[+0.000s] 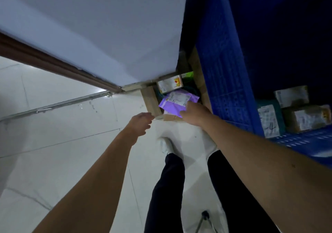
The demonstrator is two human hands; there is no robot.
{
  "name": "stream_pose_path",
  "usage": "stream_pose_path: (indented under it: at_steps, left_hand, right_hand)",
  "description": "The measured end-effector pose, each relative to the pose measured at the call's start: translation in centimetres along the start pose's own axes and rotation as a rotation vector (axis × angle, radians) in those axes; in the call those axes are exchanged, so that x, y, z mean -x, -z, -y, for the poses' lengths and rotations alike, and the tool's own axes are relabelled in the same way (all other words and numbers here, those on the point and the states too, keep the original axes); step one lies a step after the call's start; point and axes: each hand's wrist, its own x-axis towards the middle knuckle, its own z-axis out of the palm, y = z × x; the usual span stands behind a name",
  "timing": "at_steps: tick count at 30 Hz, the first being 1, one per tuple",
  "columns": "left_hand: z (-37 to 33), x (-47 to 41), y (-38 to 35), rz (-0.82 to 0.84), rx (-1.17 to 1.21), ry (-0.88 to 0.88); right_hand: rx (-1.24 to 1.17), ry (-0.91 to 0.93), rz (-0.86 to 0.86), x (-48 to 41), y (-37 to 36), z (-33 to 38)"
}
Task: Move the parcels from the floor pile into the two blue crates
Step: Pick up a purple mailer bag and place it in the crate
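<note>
Teal parcel, right of the right grip, inside blue crate: white label, handwritten "4" | purple parcel under that grip: label print too blurred to read | other labels: illegible

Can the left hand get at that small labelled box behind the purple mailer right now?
Probably yes. The left hand is empty and hovers apart from the small labelled box; only the carton flap lies between them, and the box's top is uncovered.

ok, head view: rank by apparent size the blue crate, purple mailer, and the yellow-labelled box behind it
1. blue crate, by far the largest.
2. purple mailer, partly covered by the right hand.
3. yellow-labelled box, looks slightly smaller, but it lies farther from the camera, so 2 versus 3 is unsure.
</note>
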Motion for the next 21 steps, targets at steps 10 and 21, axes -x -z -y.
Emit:
stream_pose_path:
  at_steps: [10, 21]
  left_hand:
    - [0.8, -23.9, -5.5, -0.016, -0.137, -0.263]
    - [0.8, -34.0, -7.0, 0.028, -0.023, -0.33]
  right_hand:
    - [-0.145, -0.078, -0.243, -22.8, -6.6, -2.4]
    - [-0.471, -0.086, -0.321, -35.5, -8.1, -2.4]
